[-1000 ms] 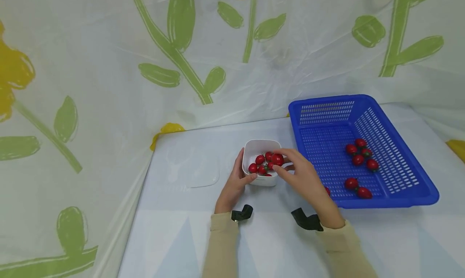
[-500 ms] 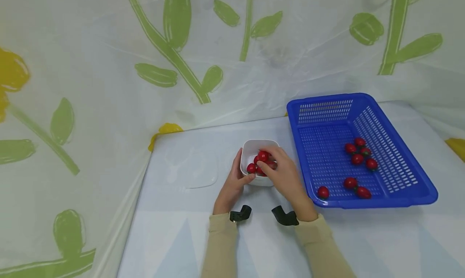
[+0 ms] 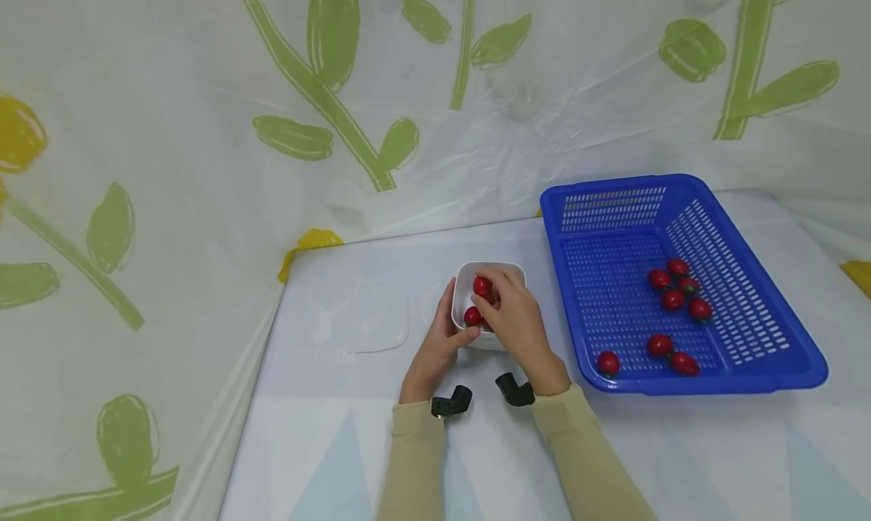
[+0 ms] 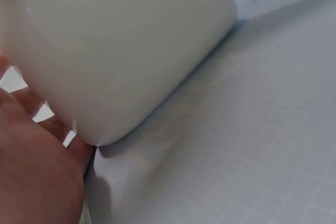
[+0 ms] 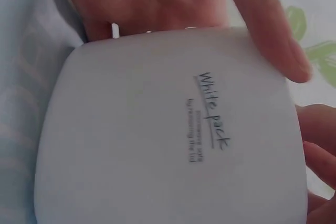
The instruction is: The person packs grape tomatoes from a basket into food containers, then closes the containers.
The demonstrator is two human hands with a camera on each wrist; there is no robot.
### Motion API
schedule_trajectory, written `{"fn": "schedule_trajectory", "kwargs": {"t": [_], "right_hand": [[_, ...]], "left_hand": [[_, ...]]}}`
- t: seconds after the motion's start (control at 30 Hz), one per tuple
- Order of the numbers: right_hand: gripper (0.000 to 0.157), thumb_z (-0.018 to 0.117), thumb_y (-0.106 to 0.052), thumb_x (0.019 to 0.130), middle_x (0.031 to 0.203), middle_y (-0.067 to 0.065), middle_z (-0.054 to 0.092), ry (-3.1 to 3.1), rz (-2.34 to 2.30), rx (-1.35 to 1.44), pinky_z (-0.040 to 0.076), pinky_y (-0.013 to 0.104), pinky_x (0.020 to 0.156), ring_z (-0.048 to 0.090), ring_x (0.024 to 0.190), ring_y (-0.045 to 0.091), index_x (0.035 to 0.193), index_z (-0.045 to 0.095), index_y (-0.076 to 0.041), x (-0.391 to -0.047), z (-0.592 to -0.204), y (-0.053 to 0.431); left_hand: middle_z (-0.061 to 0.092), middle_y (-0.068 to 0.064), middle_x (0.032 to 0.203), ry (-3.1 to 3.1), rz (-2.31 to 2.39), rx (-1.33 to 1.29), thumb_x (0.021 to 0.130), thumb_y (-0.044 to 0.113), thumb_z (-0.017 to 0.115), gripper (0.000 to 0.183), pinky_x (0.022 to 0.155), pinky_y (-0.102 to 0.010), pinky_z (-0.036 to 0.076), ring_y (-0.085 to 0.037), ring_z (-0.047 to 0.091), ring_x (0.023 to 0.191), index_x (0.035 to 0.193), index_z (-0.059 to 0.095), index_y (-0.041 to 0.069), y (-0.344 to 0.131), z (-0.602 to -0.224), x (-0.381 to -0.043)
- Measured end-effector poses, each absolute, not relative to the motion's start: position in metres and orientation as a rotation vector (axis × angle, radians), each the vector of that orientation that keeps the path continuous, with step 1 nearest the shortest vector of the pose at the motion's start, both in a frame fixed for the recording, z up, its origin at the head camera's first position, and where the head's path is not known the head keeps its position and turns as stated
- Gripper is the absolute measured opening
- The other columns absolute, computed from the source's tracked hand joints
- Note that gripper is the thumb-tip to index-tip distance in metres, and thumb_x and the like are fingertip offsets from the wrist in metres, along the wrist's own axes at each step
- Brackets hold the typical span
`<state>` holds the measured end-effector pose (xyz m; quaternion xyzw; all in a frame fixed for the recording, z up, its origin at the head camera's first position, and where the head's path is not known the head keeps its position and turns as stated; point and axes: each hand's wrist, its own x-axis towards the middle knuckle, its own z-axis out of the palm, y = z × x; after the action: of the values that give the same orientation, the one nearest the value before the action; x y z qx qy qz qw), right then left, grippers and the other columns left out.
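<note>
White container (image 3: 488, 342) stands on the worktop (image 3: 306, 460), left of a blue basket (image 3: 602, 256). Left hand (image 3: 432, 356) grips its left side, fingers along the wall, thumb at the near rim. Right hand (image 3: 519, 324) over the opening, fingers and thumb pinching a red tomato (image 3: 482, 285). Eight loose tomatoes (image 3: 674, 300) lie in the basket.

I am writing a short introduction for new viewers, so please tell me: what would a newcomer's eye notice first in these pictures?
Probably the large blue basket at the right of the head view, its bright red tomatoes standing out against it. Left of the basket comes the white container: the left hand holds its side while the right hand pinches a tomato at its open top.
</note>
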<state>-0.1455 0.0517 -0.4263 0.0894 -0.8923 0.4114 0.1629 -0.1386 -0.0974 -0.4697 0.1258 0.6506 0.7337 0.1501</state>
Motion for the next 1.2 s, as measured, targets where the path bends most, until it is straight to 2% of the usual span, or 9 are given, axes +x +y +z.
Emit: {"fn": "schedule_trajectory", "kwargs": {"t": [0.13, 0.37, 0.57, 0.7, 0.83, 1.2], "right_hand": [[0.041, 0.069, -0.019, 0.078, 0.115, 0.005, 0.052, -2.583, 1.038, 0.251, 0.049, 0.040, 0.078, 0.056, 0.098, 0.022, 0.117, 0.058, -0.015, -0.147, -0.429, 0.049], [0.044, 0.073, -0.016, 0.073, 0.113, 0.004, 0.054, -2.560, 0.904, 0.259, 0.050, 0.039, 0.073, 0.057, 0.094, 0.022, 0.115, 0.060, -0.013, -0.146, -0.431, 0.047], [0.034, 0.071, -0.012, 0.073, 0.108, 0.004, 0.056, -2.466, 0.934, 0.301, 0.049, 0.035, 0.073, 0.058, 0.090, 0.019, 0.106, 0.065, -0.009, -0.145, -0.433, 0.048], [0.028, 0.067, -0.011, 0.077, 0.106, 0.002, 0.055, -2.432, 1.009, 0.318, 0.049, 0.031, 0.069, 0.056, 0.083, 0.015, 0.105, 0.065, -0.010, -0.143, -0.434, 0.049], [0.020, 0.061, -0.010, 0.082, 0.103, 0.000, 0.056, -2.360, 1.116, 0.346, 0.048, 0.027, 0.067, 0.054, 0.080, 0.012, 0.102, 0.065, -0.010, -0.140, -0.434, 0.049], [0.018, 0.055, -0.009, 0.086, 0.105, -0.003, 0.055, -2.255, 1.273, 0.484, 0.049, 0.031, 0.064, 0.052, 0.081, 0.007, 0.101, 0.064, -0.011, -0.125, -0.422, 0.050]], "left_hand": [[0.004, 0.013, 0.146, 1.833, 2.130, 0.395, 0.086, 0.008, 0.056, 0.079, 0.102, -0.044, 0.023, -0.016, 0.009, 0.134, 0.143, 0.007, 0.033, -0.098, -0.469, -0.138], [0.002, 0.015, 0.146, 1.787, 2.148, 0.425, 0.085, 0.004, 0.053, 0.080, 0.104, -0.044, 0.018, -0.017, 0.005, 0.135, 0.143, 0.006, 0.031, -0.097, -0.466, -0.140], [0.004, 0.011, 0.147, 1.769, 2.165, 0.432, 0.086, 0.005, 0.054, 0.079, 0.103, -0.046, 0.021, -0.024, 0.008, 0.134, 0.143, 0.006, 0.031, -0.097, -0.465, -0.140], [0.003, 0.007, 0.148, 1.766, 2.177, 0.431, 0.085, 0.008, 0.057, 0.081, 0.102, -0.048, 0.021, -0.025, 0.010, 0.134, 0.144, 0.006, 0.030, -0.097, -0.466, -0.139], [0.003, 0.006, 0.148, 1.767, 2.176, 0.429, 0.086, 0.004, 0.054, 0.080, 0.101, -0.048, 0.022, -0.027, 0.010, 0.134, 0.144, 0.005, 0.030, -0.098, -0.466, -0.139], [0.007, 0.007, 0.147, 1.714, 2.198, 0.454, 0.086, -0.001, 0.052, 0.081, 0.096, -0.031, 0.032, -0.025, 0.024, 0.129, 0.144, 0.004, 0.030, -0.099, -0.468, -0.142]]}}
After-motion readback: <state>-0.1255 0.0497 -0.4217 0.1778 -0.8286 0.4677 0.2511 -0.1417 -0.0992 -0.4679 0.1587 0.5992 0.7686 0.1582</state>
